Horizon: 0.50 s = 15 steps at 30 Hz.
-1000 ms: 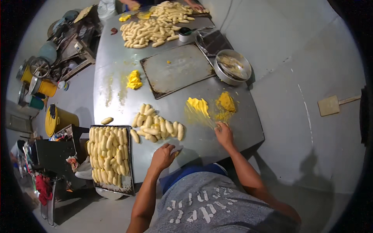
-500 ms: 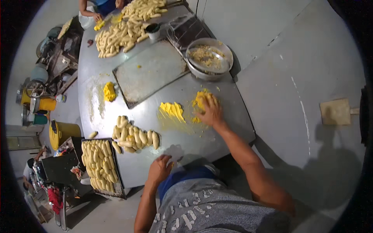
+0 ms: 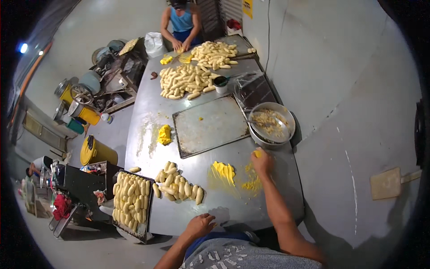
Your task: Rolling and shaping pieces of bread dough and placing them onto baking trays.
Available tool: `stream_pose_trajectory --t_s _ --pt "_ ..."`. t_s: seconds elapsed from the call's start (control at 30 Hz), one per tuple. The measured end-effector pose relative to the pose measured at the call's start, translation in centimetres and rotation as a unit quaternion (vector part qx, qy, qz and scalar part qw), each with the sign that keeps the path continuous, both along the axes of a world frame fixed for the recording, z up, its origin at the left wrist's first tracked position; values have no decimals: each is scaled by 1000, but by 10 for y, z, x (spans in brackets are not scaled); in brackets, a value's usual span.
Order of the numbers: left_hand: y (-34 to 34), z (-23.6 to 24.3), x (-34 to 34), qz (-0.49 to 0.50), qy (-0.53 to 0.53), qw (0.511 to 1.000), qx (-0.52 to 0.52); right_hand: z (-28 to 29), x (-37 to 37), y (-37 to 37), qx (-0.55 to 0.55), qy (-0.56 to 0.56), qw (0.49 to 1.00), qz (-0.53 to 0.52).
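My right hand [image 3: 264, 165] is closed round a lump of yellow dough [image 3: 257, 154], part of which shows past the fingers, just short of the metal bowl [image 3: 290, 130]. Below it lie yellow crumbs [image 3: 251, 184], with a smeared yellow mass [image 3: 223, 172] to their left. My left hand [image 3: 201, 225] hovers by the table's near edge, loosely bent, fingers apart and nothing in it. Finger-shaped pale dough pieces [image 3: 180, 187] are heaped farther left, beside a dark tray [image 3: 148, 210] filled with rows of similar pieces.
Crumbly filling sits in the bowl. A flat metal tray [image 3: 210, 127] lies mid-table near another yellow lump [image 3: 164, 134]. Big dough piles [image 3: 186, 80] and a white cup [image 3: 221, 88] stand farther back. A co-worker [image 3: 181, 22] handles dough at the far end. A yellow bin [image 3: 101, 152] stands left.
My view has tilted up, showing more of the far end. My right hand has gone from spread over the yellow crumbs to closed on a lump, farther forward toward the bowl.
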<state>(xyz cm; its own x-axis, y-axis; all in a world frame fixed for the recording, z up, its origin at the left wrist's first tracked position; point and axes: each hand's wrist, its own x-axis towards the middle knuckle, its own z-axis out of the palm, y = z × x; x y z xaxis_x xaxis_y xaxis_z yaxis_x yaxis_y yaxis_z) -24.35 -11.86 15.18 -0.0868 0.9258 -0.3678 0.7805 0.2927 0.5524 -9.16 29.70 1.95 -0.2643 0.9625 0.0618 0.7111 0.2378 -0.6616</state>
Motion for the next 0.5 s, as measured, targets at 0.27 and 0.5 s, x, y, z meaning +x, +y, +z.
stream_pose_trajectory --t_s 0.27,0.5 --pt "-28 -4 -5 84 -40 996 1 1 36 -81 -467 612 638 -19" --pt "-26 -10 -10 57 -34 998 -15 7 63 -103 -500 598 623 -64"
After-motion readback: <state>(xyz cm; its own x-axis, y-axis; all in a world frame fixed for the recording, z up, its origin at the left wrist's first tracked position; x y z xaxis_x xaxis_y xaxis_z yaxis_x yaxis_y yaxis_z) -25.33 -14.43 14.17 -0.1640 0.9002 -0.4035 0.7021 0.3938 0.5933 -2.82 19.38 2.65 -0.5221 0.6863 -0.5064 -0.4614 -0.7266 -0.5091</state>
